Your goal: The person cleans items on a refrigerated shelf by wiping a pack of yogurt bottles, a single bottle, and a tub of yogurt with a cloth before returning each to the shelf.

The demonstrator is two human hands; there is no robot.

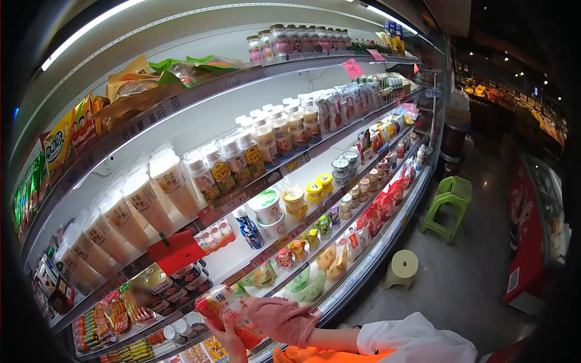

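My left hand (231, 346) is closed around a red and white printed package (225, 307) in front of the lower shelves. A fuzzy pink cloth (278, 317) covers my right hand and lies against the package's right side. The cloth hides the fingers of that hand. A bare forearm (334, 337) runs from the cloth to a white sleeve (411, 339).
Refrigerated shelves hold white cups (142, 196), bottles (263, 136), yogurt tubs (266, 206) and bagged food. A red card (175, 252) hangs from a shelf edge. Green stools (449, 202) and a cream stool (402, 269) stand on the floor at right.
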